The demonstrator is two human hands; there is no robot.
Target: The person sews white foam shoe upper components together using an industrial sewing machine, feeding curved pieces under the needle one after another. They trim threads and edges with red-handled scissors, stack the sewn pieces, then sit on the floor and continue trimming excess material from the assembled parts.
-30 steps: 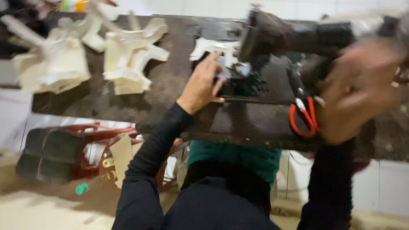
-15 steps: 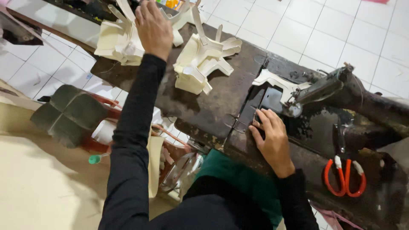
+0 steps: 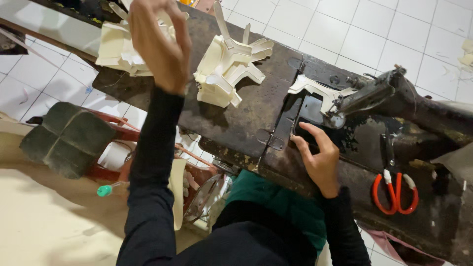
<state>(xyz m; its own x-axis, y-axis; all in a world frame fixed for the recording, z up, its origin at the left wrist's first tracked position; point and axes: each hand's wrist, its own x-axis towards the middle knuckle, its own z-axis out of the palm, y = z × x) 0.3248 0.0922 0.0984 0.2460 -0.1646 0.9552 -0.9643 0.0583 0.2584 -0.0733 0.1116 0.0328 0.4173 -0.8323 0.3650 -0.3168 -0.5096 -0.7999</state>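
Note:
My left hand (image 3: pixel 158 47) is raised over the left pile of cream cut pieces (image 3: pixel 114 49), fingers curled; whether it grips a piece is hidden by the hand's back. My right hand (image 3: pixel 320 162) lies flat and empty on the dark bed of the old sewing machine (image 3: pixel 394 93), fingers spread. It sits just in front of a cream strip (image 3: pixel 315 88) lying under the presser foot. A second pile of cream pieces (image 3: pixel 226 69) stands between my two hands on the worn dark table (image 3: pixel 236 123).
Red-handled scissors (image 3: pixel 394 192) lie on the table right of my right hand. Below the table's left side stands a red stool with a dark cushion (image 3: pixel 66 138), with a green-tipped tool (image 3: pixel 104 189) beside it. White floor tiles lie beyond the table.
My left hand went from the machine bed out to the left pile and now lifts off it. My right hand came down onto the bed and stays there. The view swung left.

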